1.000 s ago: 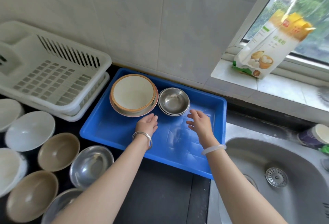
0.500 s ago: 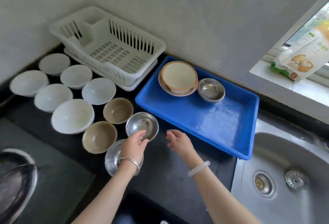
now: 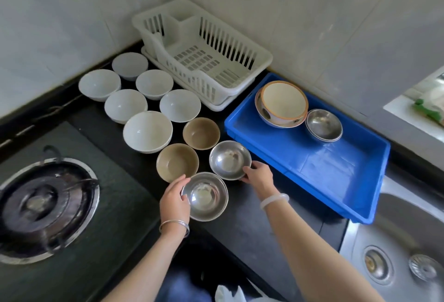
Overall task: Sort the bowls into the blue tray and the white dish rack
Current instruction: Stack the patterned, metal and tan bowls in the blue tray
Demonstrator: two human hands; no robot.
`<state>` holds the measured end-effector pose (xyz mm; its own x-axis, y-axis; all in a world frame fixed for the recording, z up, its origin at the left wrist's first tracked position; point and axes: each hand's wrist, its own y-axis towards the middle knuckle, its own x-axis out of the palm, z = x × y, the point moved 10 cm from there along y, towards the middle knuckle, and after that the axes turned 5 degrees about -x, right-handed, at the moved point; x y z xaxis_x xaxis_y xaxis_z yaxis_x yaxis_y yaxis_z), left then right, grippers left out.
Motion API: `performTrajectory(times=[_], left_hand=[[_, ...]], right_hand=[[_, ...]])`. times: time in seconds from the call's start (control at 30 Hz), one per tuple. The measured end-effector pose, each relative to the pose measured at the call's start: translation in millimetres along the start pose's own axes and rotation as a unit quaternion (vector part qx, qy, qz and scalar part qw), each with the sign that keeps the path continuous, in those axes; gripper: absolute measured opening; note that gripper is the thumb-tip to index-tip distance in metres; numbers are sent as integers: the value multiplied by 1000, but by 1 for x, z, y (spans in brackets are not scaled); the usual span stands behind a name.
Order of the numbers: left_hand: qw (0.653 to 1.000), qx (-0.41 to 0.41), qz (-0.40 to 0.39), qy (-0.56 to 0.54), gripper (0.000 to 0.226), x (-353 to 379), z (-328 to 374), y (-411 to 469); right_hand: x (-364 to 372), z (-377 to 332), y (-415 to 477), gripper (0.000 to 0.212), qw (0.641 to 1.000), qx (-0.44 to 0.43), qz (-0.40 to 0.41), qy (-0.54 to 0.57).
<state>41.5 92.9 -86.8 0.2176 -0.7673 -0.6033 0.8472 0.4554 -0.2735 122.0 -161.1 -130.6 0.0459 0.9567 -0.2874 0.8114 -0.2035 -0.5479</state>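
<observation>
Steel bowls (image 3: 230, 160) sit mouth-up; left hand (image 3: 174, 198) and right hand (image 3: 259, 178) grip rims.

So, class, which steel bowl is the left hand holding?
The near steel bowl, frontmost of all the bowls: the left hand grips its rim. The right hand holds the far steel bowl.

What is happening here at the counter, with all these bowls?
A person is sorting bowls. The left hand grips the near steel bowl by its rim, and the right hand holds the far steel bowl beside it, both on the black counter. The blue tray already holds stacked patterned bowls and stacked steel bowls. White bowls and brown bowls stand on the counter by the white dish rack.
</observation>
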Motion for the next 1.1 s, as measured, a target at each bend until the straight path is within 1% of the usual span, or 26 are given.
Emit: performTrajectory(times=[0.13,0.23,0.3,0.4,0.5,0.6,0.7,0.8,0.93,1.03,1.1], left_hand=[[1000,18,11,-7,42,-3,1,1],[998,35,39,-19,37,-8,3,0],[997,38,54,-30,34,-10,1,-3],[998,-5,51,-48,32,-8,-11,0],[994,-67,28,-84,26,-3,-26,4],[983,-121,-4,-137,19,3,-39,4],[977,-142,-33,-158,14,10,-44,4],[970,-154,-67,-177,14,22,-44,7],[952,-179,-111,-223,16,40,-44,7],[925,-221,-134,-280,19,52,-46,4],[912,-242,-144,-297,19,56,-47,1]], right_hand=[[-19,-8,-13,13,999,-32,37,19],[-28,-13,-24,13,997,-44,48,47],[-25,-18,-32,14,996,-53,32,56],[-9,-24,-43,17,997,-71,-14,34],[5,-24,-51,19,996,-73,-41,14],[11,-23,-53,19,997,-68,-43,-7],[10,-24,-53,17,995,-74,-46,-55],[4,-22,-52,9,990,-79,-45,-106],[-6,-13,-50,9,988,-67,-41,-136],[-8,-6,-52,11,985,-61,-42,-158],[-9,-2,-53,12,983,-59,-39,-169]])
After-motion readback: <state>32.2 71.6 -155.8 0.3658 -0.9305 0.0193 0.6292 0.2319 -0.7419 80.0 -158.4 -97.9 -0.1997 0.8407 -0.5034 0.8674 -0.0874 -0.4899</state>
